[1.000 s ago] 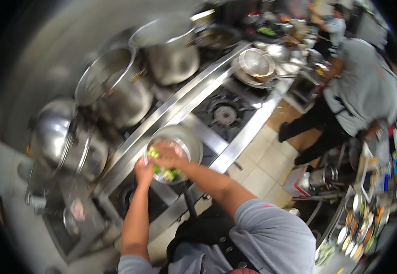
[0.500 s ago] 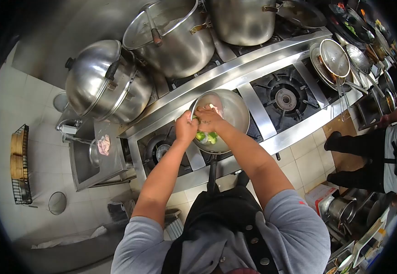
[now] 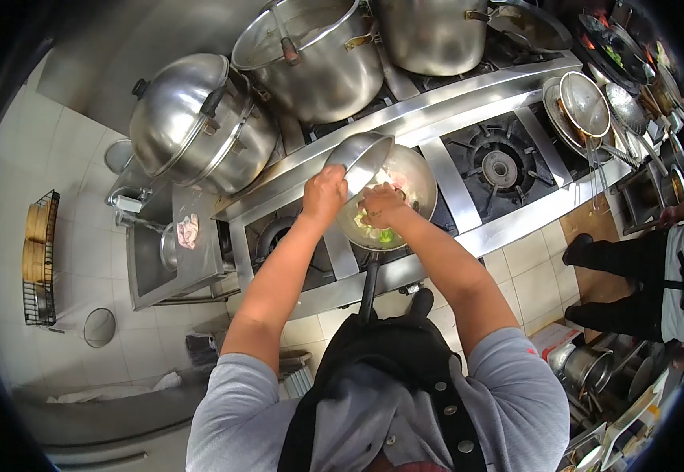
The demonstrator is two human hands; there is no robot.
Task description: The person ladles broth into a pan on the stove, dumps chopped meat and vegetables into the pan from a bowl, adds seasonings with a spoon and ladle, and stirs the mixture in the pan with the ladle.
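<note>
My left hand (image 3: 326, 193) is closed on the rim of a metal bowl (image 3: 367, 151), which is tipped on its side over a frying pan (image 3: 424, 177). Inside the pan, my right hand (image 3: 383, 204) reaches down among the food, its fingers apart and partly hidden. Green broccoli (image 3: 387, 235) lies near the pan's front, with pale pieces around my fingers that are too small to name. The pan rests on the stove, and its black handle (image 3: 369, 291) points toward my body.
A bare burner (image 3: 499, 167) is right of the pan. Large steel pots (image 3: 310, 79) and a domed steamer (image 3: 200, 126) stand behind. Strainers (image 3: 584, 106) lie at the right end. Raw meat (image 3: 188, 231) sits on the left counter. Another person (image 3: 680, 275) stands at the right.
The bowl has been lifted and tipped further, away from the pan's centre. My right hand has moved from the bowl into the pan, and the food is now spread in the pan.
</note>
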